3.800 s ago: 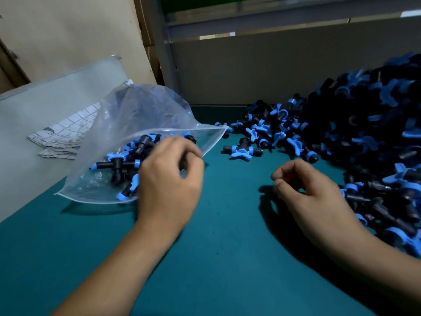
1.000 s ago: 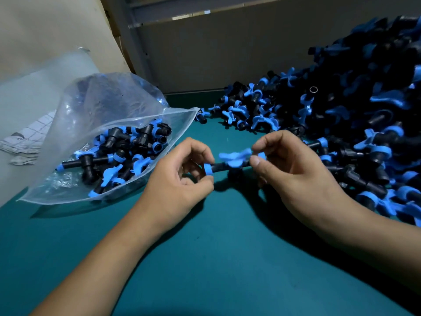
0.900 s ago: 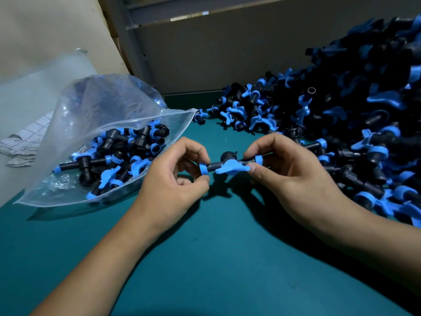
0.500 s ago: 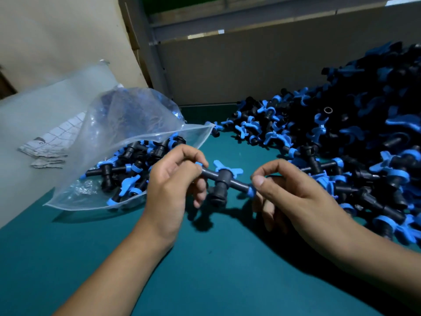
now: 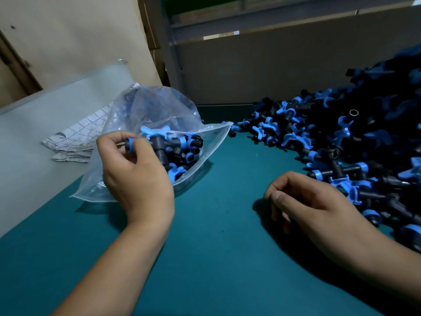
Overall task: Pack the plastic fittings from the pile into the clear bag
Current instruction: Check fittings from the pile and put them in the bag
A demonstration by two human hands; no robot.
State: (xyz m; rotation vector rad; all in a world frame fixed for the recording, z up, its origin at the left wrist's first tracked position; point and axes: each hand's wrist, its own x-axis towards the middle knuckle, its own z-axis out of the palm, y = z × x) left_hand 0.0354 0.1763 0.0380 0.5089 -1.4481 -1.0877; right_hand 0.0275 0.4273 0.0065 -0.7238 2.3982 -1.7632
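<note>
Head view is showing the left hand (image 5: pixel 136 179) pinching a fitting (image 5: pixel 157 142) at the clear bag (image 5: pixel 159 110) mouth, ten o'clock, likely for dropping in; the right hand (image 5: pixel 305 201), grip released, is hovering beside the pile (image 5: pixel 341 137) at two o'clock on the counter (image 5: pixel 216 247).

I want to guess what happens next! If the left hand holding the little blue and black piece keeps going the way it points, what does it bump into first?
Probably the clear bag: the left hand carries its fitting toward the bag's open mouth, where packed fittings lie. Depth is hard to judge.
</note>
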